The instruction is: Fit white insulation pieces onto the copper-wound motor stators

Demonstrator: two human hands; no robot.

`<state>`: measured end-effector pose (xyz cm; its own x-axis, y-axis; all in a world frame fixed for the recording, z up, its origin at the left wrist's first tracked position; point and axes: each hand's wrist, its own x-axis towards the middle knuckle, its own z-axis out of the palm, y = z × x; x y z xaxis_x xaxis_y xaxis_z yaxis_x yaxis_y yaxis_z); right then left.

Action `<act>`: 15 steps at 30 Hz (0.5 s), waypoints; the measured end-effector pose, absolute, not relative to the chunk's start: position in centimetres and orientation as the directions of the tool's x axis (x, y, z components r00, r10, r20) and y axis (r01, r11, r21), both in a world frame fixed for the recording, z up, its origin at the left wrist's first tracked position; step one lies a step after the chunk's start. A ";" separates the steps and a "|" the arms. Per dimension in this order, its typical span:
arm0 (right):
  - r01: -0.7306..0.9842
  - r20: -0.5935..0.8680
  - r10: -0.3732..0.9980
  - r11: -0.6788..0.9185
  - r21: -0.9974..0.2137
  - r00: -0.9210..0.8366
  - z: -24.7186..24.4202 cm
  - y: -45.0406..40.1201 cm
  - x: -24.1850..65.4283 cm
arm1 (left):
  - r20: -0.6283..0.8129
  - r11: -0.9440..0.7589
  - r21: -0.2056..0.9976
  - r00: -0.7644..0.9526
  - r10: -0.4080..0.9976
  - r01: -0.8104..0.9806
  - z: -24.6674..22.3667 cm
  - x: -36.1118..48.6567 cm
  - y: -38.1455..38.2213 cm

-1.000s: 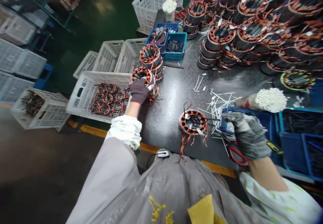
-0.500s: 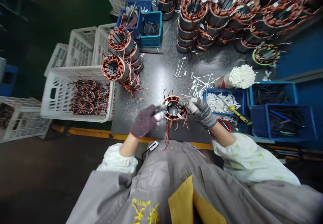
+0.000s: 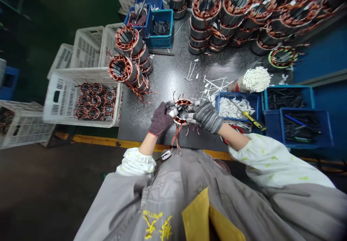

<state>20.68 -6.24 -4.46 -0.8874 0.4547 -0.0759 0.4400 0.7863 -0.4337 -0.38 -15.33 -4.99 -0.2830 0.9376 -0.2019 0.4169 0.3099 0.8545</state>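
A round stator (image 3: 182, 119) with copper windings stands near the table's front edge, its loose copper wires hanging toward my lap. My left hand (image 3: 163, 117), in a dark maroon glove with pale fingertips, grips its left rim. From the right, my right hand (image 3: 204, 115), in a grey striped glove, holds the other side, fingertips at the rim and over the opening. The palms of both hands are out of sight.
Stacked stators (image 3: 126, 69) stand left, with more rows (image 3: 206, 20) at the back. A white crate (image 3: 81, 124) of stators is at far left. Right are white sticks (image 3: 256, 79), a blue bin (image 3: 240, 95) of white pieces, a yellow screwdriver (image 3: 255, 121) and bins of dark strips (image 3: 306, 145).
My left hand has moved right and up onto the stator's rim. My right hand has shifted slightly left, its fingers now spread along the ring. The whole view has shifted a little.
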 end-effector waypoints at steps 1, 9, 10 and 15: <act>0.496 -0.043 0.541 0.734 -0.464 -0.840 -4.9 -7.0 20.5 | -0.173 0.298 0.853 -0.306 0.936 0.428 -5.0 -0.3 -15.5; 0.553 0.027 0.979 0.137 -0.822 -0.204 -6.3 -12.1 19.7 | -0.066 0.179 0.658 -0.182 0.981 0.731 -4.0 0.3 -13.0; 0.520 0.023 0.976 0.134 -0.844 -0.214 -5.7 -11.8 19.8 | -0.086 0.180 0.687 -0.167 0.982 0.704 -4.0 -0.1 -12.5; 0.678 -0.031 0.819 0.453 -0.579 -0.573 -2.7 -8.7 18.0 | -0.084 0.173 0.925 -0.262 0.962 0.337 -3.9 -2.8 -11.0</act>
<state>17.96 -8.72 -2.67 -0.5732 0.8188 -0.0306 0.6781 0.4531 -0.5787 -2.80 -11.04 -3.91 -0.2615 0.9615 -0.0841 0.3371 0.1726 0.9255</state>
